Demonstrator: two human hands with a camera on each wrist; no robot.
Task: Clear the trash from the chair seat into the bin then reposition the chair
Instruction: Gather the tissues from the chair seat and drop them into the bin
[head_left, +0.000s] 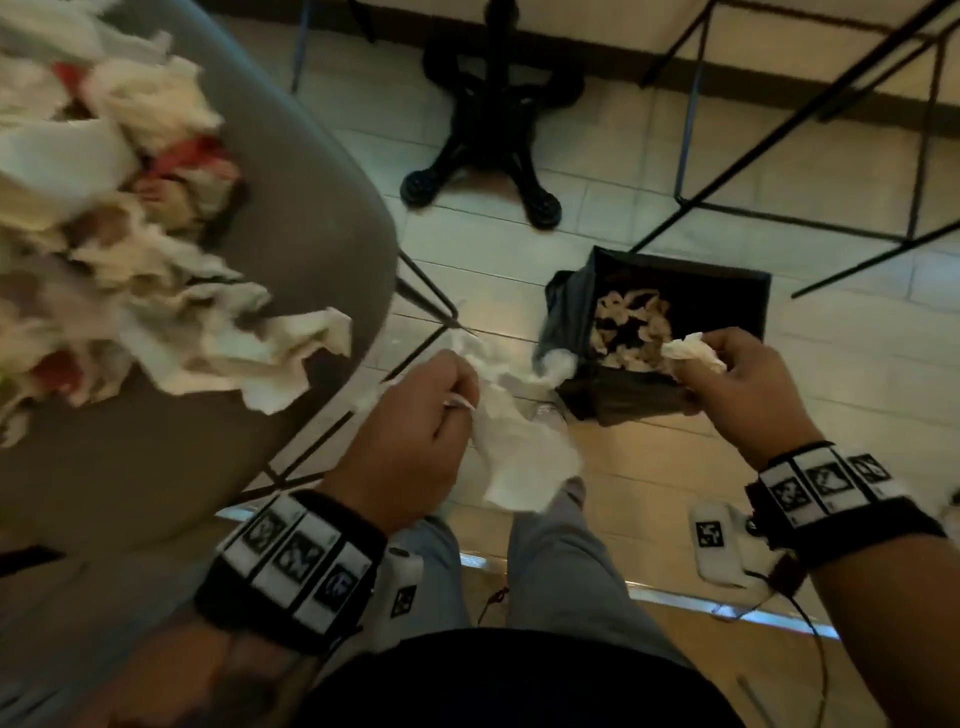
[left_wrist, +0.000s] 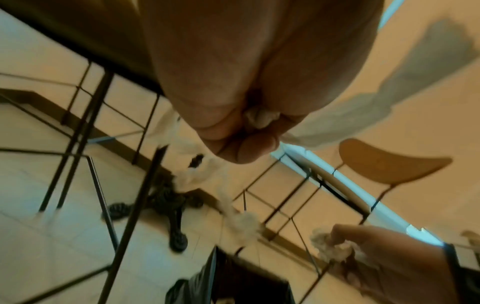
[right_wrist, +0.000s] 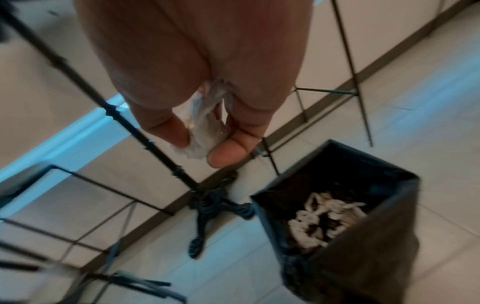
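A grey chair seat (head_left: 291, 171) at the left carries a heap of crumpled white and red paper trash (head_left: 130, 249). My left hand (head_left: 415, 431) grips a long crumpled white napkin (head_left: 519, 457) between the chair and the bin; its fingers (left_wrist: 233, 131) curl round the paper. My right hand (head_left: 743, 384) pinches a small paper wad (head_left: 693, 351) over the near edge of the black lined bin (head_left: 623, 400), which holds several paper scraps (right_wrist: 324, 222). Thumb and fingertips (right_wrist: 226, 152) clamp the wad (right_wrist: 205, 127).
A black cast-iron table base (head_left: 493, 135) stands on the tiled floor beyond the bin. Thin black metal chair frames (head_left: 810, 171) stand at the right and far side. A wooden chair back (left_wrist: 389, 162) shows in the left wrist view. My legs (head_left: 545, 561) are below.
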